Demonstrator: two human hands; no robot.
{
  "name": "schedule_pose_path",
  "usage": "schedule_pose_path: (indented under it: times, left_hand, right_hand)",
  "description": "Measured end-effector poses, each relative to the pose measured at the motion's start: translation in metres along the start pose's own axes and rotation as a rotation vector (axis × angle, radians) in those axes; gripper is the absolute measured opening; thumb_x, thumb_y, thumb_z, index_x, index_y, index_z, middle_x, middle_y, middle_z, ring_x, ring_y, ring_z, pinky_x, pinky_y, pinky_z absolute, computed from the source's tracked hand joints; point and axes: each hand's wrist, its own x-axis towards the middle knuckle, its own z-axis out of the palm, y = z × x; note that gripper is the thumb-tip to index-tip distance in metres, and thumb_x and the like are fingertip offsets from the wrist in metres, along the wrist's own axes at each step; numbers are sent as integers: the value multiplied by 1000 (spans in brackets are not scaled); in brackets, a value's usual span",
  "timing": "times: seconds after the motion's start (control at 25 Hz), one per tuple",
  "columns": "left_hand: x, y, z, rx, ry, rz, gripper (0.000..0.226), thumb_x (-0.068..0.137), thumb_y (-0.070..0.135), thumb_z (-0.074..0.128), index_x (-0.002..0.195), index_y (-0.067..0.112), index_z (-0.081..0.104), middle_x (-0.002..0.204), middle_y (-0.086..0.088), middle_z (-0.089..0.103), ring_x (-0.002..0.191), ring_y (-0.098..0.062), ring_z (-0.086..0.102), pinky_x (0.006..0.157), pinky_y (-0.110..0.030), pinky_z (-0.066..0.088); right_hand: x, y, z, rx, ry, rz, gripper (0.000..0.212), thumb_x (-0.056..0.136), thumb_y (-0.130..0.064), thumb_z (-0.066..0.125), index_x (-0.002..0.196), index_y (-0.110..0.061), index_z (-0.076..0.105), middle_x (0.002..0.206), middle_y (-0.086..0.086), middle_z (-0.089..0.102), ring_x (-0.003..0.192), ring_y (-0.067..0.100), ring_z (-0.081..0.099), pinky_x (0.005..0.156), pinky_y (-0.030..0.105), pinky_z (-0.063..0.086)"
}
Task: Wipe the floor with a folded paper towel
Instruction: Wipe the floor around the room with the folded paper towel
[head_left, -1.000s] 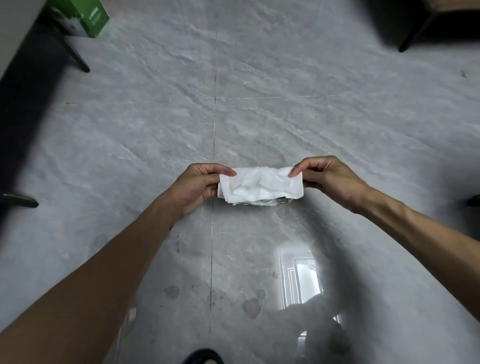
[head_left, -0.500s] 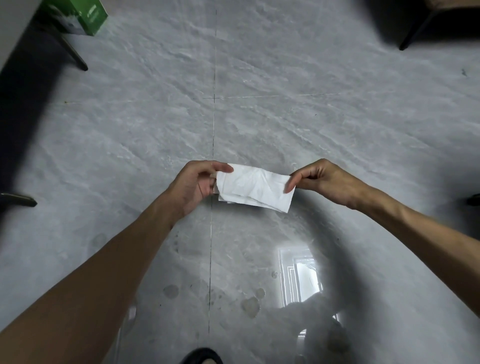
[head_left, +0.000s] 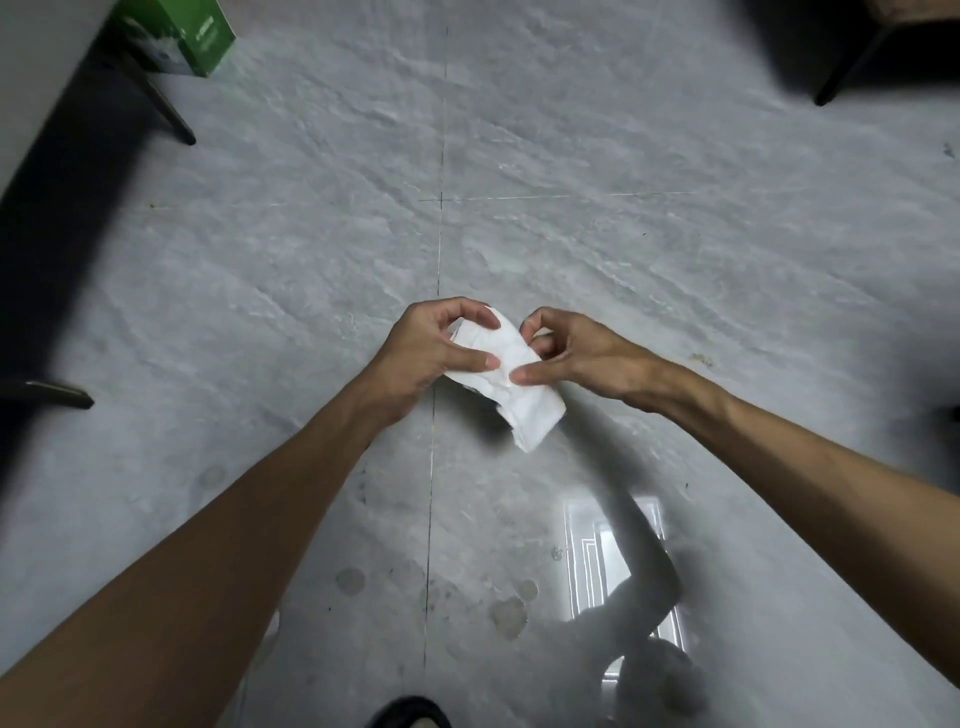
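Now that both ends have been brought together, the left grip (head_left: 423, 353) & right grip (head_left: 582, 358) are pinching the paper towel (head_left: 530, 415) mid-fold, above the floor (head_left: 311, 260); wiping's not started.

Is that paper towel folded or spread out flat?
Folded. The paper towel is a narrow, layered strip, stacked edges showing at its lower end, pinched between the left hand and right hand.

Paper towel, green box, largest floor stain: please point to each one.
paper towel (head_left: 535, 410): head view, its lower free half.
green box (head_left: 205, 36): head view, its green side face.
largest floor stain (head_left: 509, 616): head view, its middle.
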Motion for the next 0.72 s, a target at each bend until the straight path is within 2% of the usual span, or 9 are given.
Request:
schedule_pose_path:
  times: [0.12,0.24,0.28,0.32,0.4,0.48,0.56,0.64,0.72]
  left_hand:
    - [-6,-8,-12,-2,48,-72,36,56,0,83,83,21,73,91,6,71,86,-11,66,74,-27,56]
    - [-15,-16,-19,-27,47,-129,38,61,-6,81,88,20,74,95,1,72,89,-12,68,78,-25,56]
    - [-17,-17,-21,-32,64,-139,38,62,-6,79,89,20,74,97,0,73,88,-12,68,76,-23,56]
    - [-18,-17,-24,-32,108,-148,38,64,-6,78,90,21,73,99,-1,73,87,-11,69,74,-21,56]
    - [-20,-14,-35,22,250,-161,34,68,-1,78,92,23,72,102,2,72,87,-9,68,75,-19,55]
    - [-20,-15,-42,181,340,-167,28,72,6,76,91,26,70,101,6,71,90,-8,66,82,-21,51]
    - [-19,-19,-35,423,323,-167,26,76,10,72,96,25,68,106,4,69,95,-9,63,85,-23,47]
    - [-16,-27,-14,685,218,-122,31,79,11,69,108,19,65,116,-1,65,105,-15,60,89,-25,45]
    - [-14,-36,11,851,104,-68,35,82,11,66,116,16,61,124,-2,59,111,-18,57,95,-27,43]
  right_hand:
    - [3,12,17,85,50,103,27,75,-5,79,95,-12,62,74,-1,59,69,16,59,66,32,48]
    - [-2,17,30,151,-33,223,27,75,-4,78,99,-1,66,86,11,65,78,26,63,75,46,54]
    - [0,15,33,130,-36,220,24,75,-5,77,96,-2,66,85,11,66,76,25,64,70,44,56]
    - [4,13,34,70,10,188,18,76,-7,76,91,-7,65,81,6,66,73,19,64,62,35,56]
    - [8,11,28,-181,245,74,16,76,-9,72,83,-19,62,75,-4,64,68,13,61,54,21,47]
    - [1,22,10,-513,492,-47,21,78,-7,68,90,-22,60,80,-4,65,72,16,59,57,23,42]
    - [-24,45,-21,-785,626,-95,33,78,-1,63,106,-18,59,94,5,65,80,27,60,62,29,42]
    - [-62,76,-58,-1007,723,-8,53,75,5,59,124,-16,53,101,13,61,83,37,59,63,35,44]
    - [-105,107,-81,-1119,756,164,66,75,6,58,137,-15,48,98,17,54,81,41,57,61,38,44]
